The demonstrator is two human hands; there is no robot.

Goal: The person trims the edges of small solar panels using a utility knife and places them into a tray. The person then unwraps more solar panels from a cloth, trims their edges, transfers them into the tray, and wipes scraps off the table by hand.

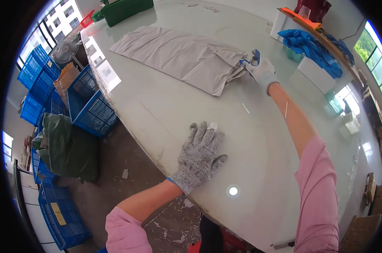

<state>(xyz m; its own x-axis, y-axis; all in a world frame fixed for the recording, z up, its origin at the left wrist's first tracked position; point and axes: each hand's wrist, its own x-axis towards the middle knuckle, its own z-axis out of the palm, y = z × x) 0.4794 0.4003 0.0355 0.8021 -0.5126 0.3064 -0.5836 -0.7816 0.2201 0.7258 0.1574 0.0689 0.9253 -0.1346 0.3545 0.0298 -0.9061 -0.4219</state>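
Note:
My left hand [199, 158], in a speckled grey knit glove with one white fingertip, lies spread on the pale, glossy tabletop [267, 189] near its left edge. It holds nothing. Farther off, a folded sheet of light grey cloth-like material [170, 57] stretches across the table, creased, its right end bunched into loose layers. Beside that end is my right hand [260, 71], wearing a white glove with blue-coated fingers. Its thumb and a finger stand apart, and the blue tips reach the sheet's edge. The underside of this hand is hidden.
Blue plastic crates [94, 111] and a dark green sack [70, 145] stand left of the table, by a fan [66, 47]. A green bin [125, 10] sits at the far end. On the right are blue cloth [311, 50] and a white block [316, 75]. Scraps litter the floor [127, 162].

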